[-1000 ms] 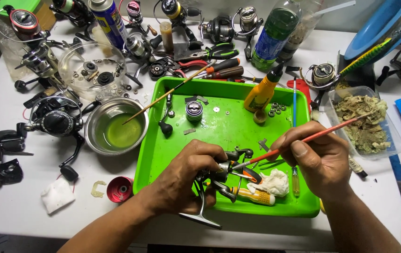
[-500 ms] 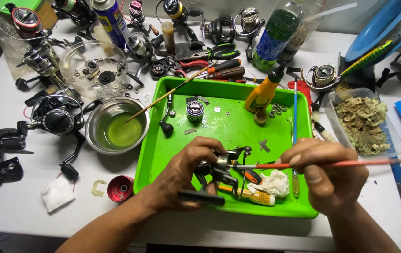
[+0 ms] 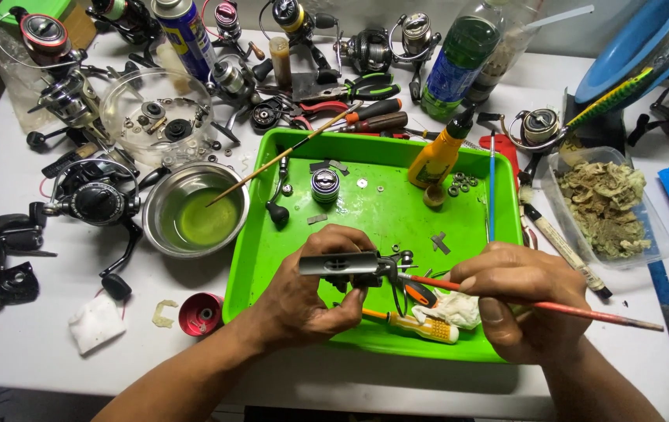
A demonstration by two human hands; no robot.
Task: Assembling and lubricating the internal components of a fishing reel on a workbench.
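Observation:
My left hand (image 3: 311, 293) grips a black fishing reel body (image 3: 346, 267) over the near part of a bright green tray (image 3: 381, 211). My right hand (image 3: 522, 301) holds a thin red-handled brush (image 3: 553, 306), and the brush tip touches the reel part at its right side. Under my hands in the tray lie a small yellow-handled screwdriver (image 3: 420, 327) and a crumpled white cloth (image 3: 456, 309). A yellow squeeze bottle (image 3: 440, 156), a round spool (image 3: 324, 186), a black knob handle (image 3: 276, 211) and small washers sit further back in the tray.
A steel bowl of green liquid (image 3: 198, 209) with a brush (image 3: 287, 156) across it stands left of the tray. Reels and reel parts (image 3: 92, 199) cover the left and back. There is a clear tub of fibrous material (image 3: 604, 207) on the right, and a red cap (image 3: 200, 312) at front left.
My left hand has turned the reel body so that its long side lies level. My right hand has swung the brush from steeply angled to nearly horizontal and moved it slightly nearer.

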